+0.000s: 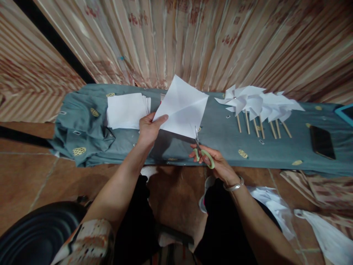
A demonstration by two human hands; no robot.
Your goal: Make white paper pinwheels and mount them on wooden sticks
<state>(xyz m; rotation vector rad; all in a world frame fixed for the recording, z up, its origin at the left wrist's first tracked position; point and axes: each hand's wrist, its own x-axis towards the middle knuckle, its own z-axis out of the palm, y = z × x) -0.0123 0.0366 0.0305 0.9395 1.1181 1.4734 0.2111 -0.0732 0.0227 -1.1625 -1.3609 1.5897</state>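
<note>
My left hand [151, 127] grips a creased white square sheet of paper [183, 106] by its left corner, thumb on top, holding it tilted above the cloth. In my right hand [213, 160] is a pair of scissors [209, 160] with light green handles, fingers through the loops. The scissor blades point up at the paper's lower corner and appear to touch it. Left of the sheet lies a stack of white paper [127, 110]. To the right lie several white paper pinwheels [259, 101] on thin wooden sticks.
A grey-green patterned cloth [171, 149] covers the long, low surface. A dark phone [322, 142] and a blue-edged object [344, 113] are at its right end. Pleated curtains [176, 40] hang behind. On the floor are a black round object [41, 232] and a plastic bag with white paper [275, 206].
</note>
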